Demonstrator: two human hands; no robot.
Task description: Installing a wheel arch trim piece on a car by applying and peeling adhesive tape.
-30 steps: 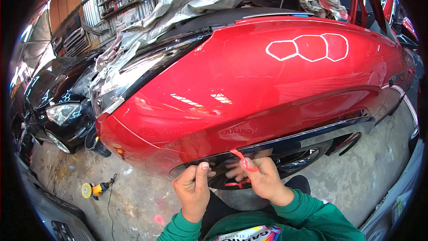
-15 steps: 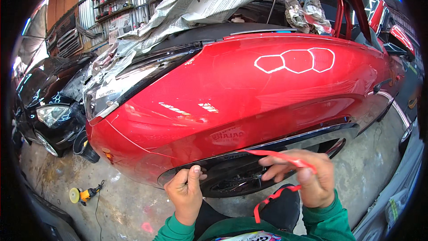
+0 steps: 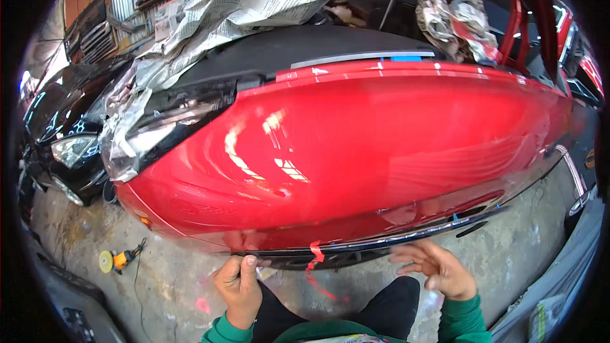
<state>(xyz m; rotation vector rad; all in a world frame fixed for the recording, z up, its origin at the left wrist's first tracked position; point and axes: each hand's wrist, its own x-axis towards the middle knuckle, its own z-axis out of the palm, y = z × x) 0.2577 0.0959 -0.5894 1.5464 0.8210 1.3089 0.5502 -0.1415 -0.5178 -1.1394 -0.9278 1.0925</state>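
The glossy red fender (image 3: 356, 152) of a car spans the view in front of me. Along its lower edge, over the wheel, runs a dark trim strip (image 3: 362, 246). My left hand (image 3: 238, 289) is closed with the thumb up at the strip's left part; what its curled fingers grip is hidden. A thin red tape strip (image 3: 316, 252) hangs from the trim, right of that hand, its tail dangling toward the floor. My right hand (image 3: 445, 273) is empty, fingers apart, just below the trim's right part.
Newspaper sheets (image 3: 267, 0) cover the area above the headlight (image 3: 168, 130). A yellow power polisher (image 3: 121, 259) lies on the concrete floor (image 3: 171, 292) at left, its cord trailing forward. A black car (image 3: 70, 133) stands beyond on the left. Grey sheeting (image 3: 559, 279) is at right.
My right hand has let go of the red tape, which now hangs from the trim. The view has shifted, and the fender fills more of it. My left hand stays closed at the trim.
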